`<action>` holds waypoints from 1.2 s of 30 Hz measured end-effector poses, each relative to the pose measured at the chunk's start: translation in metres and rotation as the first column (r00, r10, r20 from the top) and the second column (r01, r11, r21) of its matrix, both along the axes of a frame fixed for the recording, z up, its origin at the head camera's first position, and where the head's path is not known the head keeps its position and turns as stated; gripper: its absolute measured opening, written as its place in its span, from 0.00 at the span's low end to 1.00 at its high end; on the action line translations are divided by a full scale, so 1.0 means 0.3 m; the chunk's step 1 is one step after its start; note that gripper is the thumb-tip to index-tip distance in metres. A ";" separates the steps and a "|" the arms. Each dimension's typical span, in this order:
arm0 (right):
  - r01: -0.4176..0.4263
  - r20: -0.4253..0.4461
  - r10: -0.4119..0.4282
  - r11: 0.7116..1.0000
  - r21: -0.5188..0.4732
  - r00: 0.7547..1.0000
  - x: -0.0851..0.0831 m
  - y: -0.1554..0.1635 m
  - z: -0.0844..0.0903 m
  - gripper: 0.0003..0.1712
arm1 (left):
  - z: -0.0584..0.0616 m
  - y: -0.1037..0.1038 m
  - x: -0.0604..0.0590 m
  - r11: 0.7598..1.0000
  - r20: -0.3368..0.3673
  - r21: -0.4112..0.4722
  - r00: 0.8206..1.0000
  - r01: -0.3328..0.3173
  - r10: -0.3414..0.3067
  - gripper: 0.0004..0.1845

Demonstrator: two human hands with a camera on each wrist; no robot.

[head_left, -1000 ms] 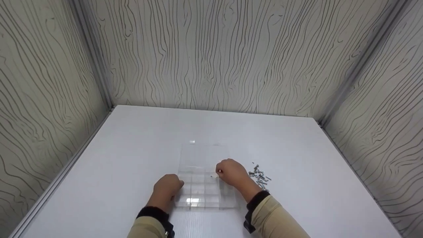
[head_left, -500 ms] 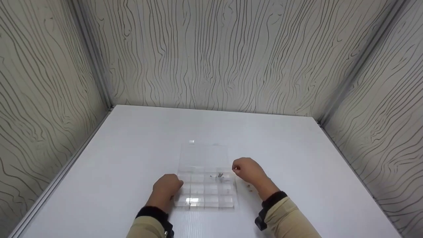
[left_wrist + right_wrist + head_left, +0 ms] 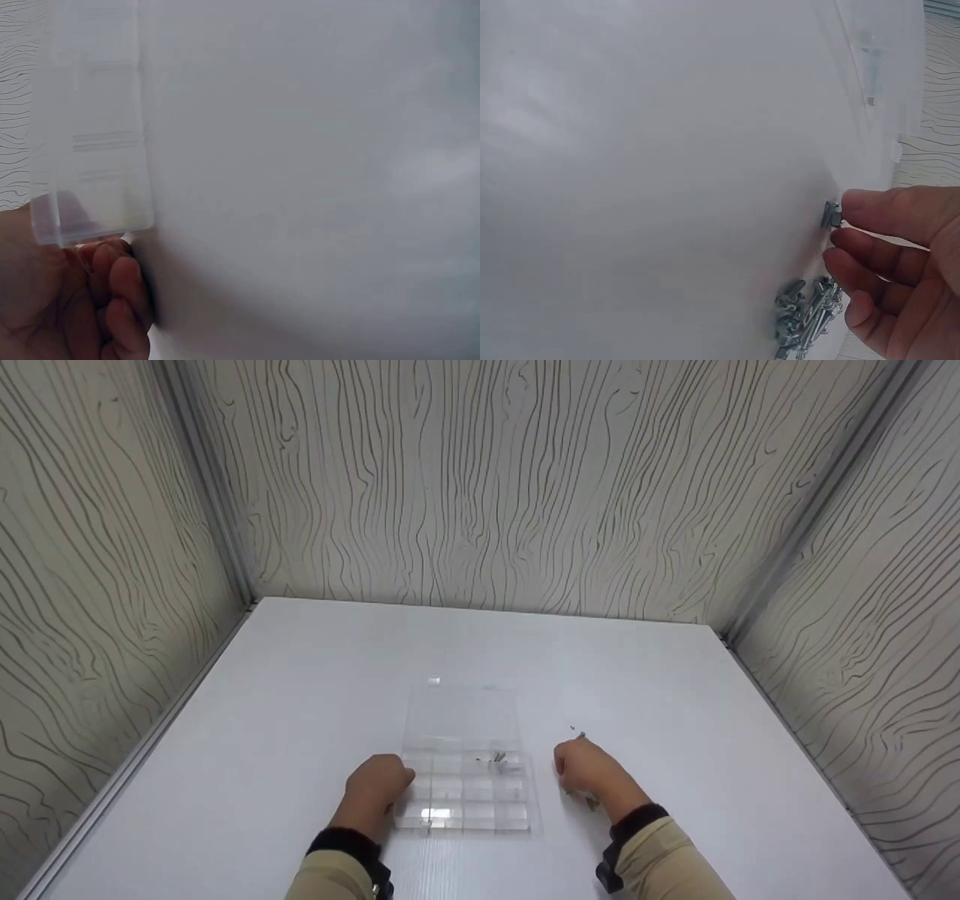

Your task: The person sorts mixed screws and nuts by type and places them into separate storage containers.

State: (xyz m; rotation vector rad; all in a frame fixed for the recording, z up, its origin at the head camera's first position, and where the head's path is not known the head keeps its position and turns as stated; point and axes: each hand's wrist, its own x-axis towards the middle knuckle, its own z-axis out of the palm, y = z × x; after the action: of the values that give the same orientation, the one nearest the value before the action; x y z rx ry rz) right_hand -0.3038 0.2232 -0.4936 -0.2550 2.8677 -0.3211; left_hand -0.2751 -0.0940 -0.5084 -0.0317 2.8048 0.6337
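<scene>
A clear plastic compartment box [image 3: 480,808] lies on the white table with its transparent lid [image 3: 463,711] folded back. My left hand [image 3: 380,781] grips the box's left side, thumb on the rim; in the left wrist view curled fingers [image 3: 124,307] show under its corner. Several small bolts [image 3: 499,757] lie in a far right compartment. My right hand [image 3: 596,772] is over the pile of bolts and screws right of the box, covering most of it. In the right wrist view its thumb and fingers are parted, fingertips right at a small bolt [image 3: 831,215], above more bolts [image 3: 806,319].
The white table [image 3: 300,675] stands inside a booth of wood-grain patterned panels [image 3: 480,487] with grey metal corner posts [image 3: 214,495]. A tiny loose piece [image 3: 572,727] lies just beyond the right hand.
My right hand has moved from over the box's far right compartment rightward and down to the pile. Bolts now show in that compartment. The left hand has stayed on the box.
</scene>
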 end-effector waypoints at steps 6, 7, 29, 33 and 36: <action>0.034 0.031 -0.034 0.999 0.006 0.999 0.009 -0.012 0.003 0.10 | -0.007 -0.003 -0.001 1.000 0.008 0.007 1.000 -0.017 0.016 0.16; 0.037 0.035 -0.037 0.999 0.004 0.999 0.011 -0.015 0.002 0.10 | -0.008 -0.003 -0.001 1.000 0.007 0.013 1.000 -0.019 0.019 0.16; -0.082 -0.136 0.062 0.986 -0.146 0.989 -0.032 -0.131 0.072 0.05 | 0.001 0.000 0.005 0.999 -0.011 0.012 0.999 -0.035 0.035 0.16; -0.187 -0.233 0.149 0.971 -0.151 0.961 -0.031 -0.194 0.088 0.04 | 0.006 0.004 0.007 0.999 -0.019 0.006 0.999 -0.037 0.037 0.15; -0.249 -0.269 0.207 0.959 -0.132 0.941 -0.035 -0.235 0.091 0.04 | 0.008 0.005 0.006 1.000 -0.014 0.003 0.999 -0.030 0.030 0.15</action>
State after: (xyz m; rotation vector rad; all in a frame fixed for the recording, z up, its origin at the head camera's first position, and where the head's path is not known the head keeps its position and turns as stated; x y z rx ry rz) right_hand -0.3142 0.1529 -0.4663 -0.7037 3.0179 -0.5145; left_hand -0.2732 -0.0924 -0.5060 -0.0687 2.8218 0.6471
